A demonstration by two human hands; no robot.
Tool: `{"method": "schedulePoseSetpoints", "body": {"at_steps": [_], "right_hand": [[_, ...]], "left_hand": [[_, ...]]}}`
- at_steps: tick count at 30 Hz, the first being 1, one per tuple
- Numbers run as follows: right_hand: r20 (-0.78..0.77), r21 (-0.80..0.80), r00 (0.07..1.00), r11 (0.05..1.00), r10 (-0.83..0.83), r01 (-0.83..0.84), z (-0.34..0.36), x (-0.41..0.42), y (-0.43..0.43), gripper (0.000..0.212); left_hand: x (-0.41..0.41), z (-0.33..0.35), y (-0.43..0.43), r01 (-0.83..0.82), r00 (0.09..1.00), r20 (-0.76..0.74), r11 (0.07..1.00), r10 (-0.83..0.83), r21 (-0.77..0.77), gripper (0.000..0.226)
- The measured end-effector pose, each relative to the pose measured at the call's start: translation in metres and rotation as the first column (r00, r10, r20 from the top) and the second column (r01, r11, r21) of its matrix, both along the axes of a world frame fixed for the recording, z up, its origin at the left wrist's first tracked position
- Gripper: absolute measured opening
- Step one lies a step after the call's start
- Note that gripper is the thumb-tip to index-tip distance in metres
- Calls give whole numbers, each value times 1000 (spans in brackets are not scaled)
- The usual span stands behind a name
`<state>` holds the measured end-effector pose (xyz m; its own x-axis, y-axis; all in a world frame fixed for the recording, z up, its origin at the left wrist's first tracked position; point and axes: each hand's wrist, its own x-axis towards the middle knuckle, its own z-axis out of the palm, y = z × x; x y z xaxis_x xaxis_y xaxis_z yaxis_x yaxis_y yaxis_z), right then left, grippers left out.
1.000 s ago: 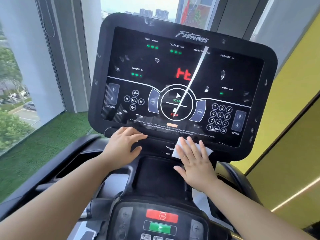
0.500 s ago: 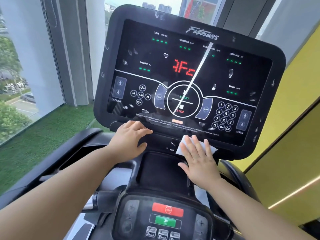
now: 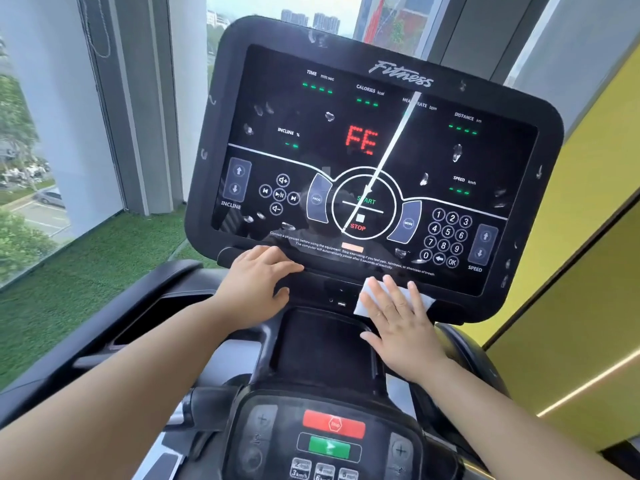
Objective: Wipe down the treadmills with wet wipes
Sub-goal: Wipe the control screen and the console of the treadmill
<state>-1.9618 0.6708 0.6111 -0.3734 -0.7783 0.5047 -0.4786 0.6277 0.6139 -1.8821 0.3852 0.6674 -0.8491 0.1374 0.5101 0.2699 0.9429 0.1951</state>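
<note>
Only the red letters point(image 3: 361, 139) changed: the flat right hand point(image 3: 407, 327) still presses the wet wipe point(image 3: 365, 301) at 6 o'clock on the treadmill console point(image 3: 199, 209), left hand point(image 3: 256, 285) spread at 7 o'clock, so wiping barely moved.

The black treadmill console with a glossy dark screen point(image 3: 207, 202) tilts up above a narrow black ledge point(image 3: 325, 285) along its lower edge. A white rectangular wet wipe point(image 3: 367, 292) lies on that ledge, pressed flat under the straight fingers of the right hand point(image 3: 405, 327). The left hand point(image 3: 256, 285) rests on the same ledge, apart from the wipe. Pale blotches on the glass may be droplets or peeling film. Green artificial-turf flooring point(image 3: 86, 289) lies to the left.
</note>
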Motion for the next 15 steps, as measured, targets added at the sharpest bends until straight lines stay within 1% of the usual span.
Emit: {"method": "schedulePoseSetpoints", "body": {"at_steps": [4,7,10,13,15], "right_hand": [[42,-10,999,1000,4,-3,-1,6,-49,72],[57,30,998,1000,-5,3,2,9,-69,71],[29,107,999,994,30,-33,8,1,-42,69],[-7,94,999,995,42,-41,6,-3,-2,68],[-1,72,999,997,42,-41,4,-4,6,69]], "left_hand": [[1,0,1,-4,1000,-15,1000,5,4,49],[1,-1,1,0,1000,-12,1000,0,8,49],[1,1,-1,1,1000,-7,1000,-1,0,49],[0,2,-1,2,1000,-15,1000,-2,-8,47],[1,2,-1,-5,1000,-13,1000,5,-6,47]]}}
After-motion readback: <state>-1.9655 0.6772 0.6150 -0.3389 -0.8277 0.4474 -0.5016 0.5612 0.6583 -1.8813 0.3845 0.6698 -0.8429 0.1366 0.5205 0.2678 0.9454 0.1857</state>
